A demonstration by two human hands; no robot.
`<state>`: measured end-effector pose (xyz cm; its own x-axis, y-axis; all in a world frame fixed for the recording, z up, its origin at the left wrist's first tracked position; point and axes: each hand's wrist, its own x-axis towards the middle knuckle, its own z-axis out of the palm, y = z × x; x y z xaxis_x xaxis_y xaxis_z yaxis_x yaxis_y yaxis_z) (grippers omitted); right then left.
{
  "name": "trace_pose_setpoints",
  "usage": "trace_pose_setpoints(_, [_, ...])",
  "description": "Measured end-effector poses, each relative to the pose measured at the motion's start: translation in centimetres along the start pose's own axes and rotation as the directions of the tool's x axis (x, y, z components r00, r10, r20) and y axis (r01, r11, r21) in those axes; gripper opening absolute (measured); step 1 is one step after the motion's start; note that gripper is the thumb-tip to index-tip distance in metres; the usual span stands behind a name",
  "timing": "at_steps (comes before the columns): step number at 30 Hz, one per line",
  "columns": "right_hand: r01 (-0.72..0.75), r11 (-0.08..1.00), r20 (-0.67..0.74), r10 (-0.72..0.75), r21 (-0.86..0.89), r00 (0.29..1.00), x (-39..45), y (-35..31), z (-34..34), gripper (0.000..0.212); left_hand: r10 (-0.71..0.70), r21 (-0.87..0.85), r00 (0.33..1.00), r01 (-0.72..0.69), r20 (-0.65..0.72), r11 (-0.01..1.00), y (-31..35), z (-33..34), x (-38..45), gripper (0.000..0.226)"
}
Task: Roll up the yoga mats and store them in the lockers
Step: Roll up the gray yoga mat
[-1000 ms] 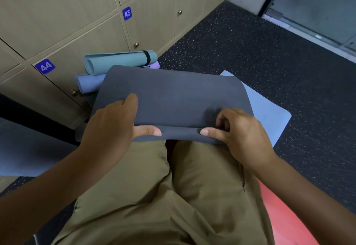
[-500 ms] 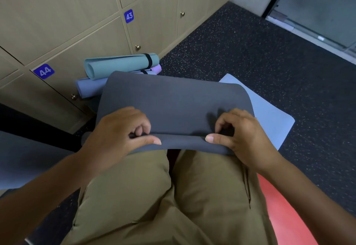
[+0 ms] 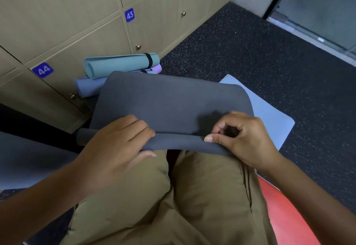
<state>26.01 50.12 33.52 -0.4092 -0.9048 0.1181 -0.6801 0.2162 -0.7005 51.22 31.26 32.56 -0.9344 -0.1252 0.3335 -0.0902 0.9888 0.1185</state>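
Dark grey foam yoga mat (image 3: pixel 169 106) lies across the khaki-trousered knees (image 3: pixel 173 196), its near edge curled into a tight roll. Left hand (image 3: pixel 117 148) grasps the roll, fingers over the top, thumb beneath. Right hand (image 3: pixel 244 138) pinches the roll's edge between thumb and bent fingers. At 11 o'clock, a teal rolled mat with a black strap (image 3: pixel 121 64) rests on a lavender-blue rolled mat (image 3: pixel 86 86), against the beige wooden lockers (image 3: pixel 77 23) numbered 42–44. Pale blue flat mat (image 3: pixel 269 113) at 2 o'clock, under the grey one, on the speckled black floor (image 3: pixel 250 56).
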Motion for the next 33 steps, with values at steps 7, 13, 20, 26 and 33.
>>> trace_pose_setpoints(7, [0.35,0.905,-0.02,-0.365,-0.24,0.931,-1.1,1.3,-0.5,0.043,-0.144,-0.098,0.989,0.146,0.034,0.984,0.1,-0.3,0.8,0.037])
trace_pose_setpoints(13, [0.372,0.81,-0.028,-0.429,-0.453,0.903,-1.5,1.1,-0.6,0.044,-0.268,-0.168,0.96,0.279,0.085,0.946,-0.3,-0.4,1.5,0.037])
trace_pose_setpoints(20, [0.168,0.926,-0.079,-0.206,-0.337,0.975,-1.0,1.3,0.3,0.036,-0.414,-0.411,0.895,0.444,0.163,0.796,-2.1,-0.3,2.8,0.038])
trace_pose_setpoints(26, [-0.038,0.998,0.066,0.042,-0.057,0.997,1.4,1.4,-0.3,0.03,-0.434,-0.447,0.893,0.438,0.119,0.78,-2.5,-0.9,3.5,0.022])
trace_pose_setpoints(33, [-0.212,0.966,0.187,0.184,0.145,0.965,2.8,0.4,-0.6,0.017,-0.258,-0.147,0.965,0.248,-0.054,0.958,-1.6,-0.4,2.2,0.033])
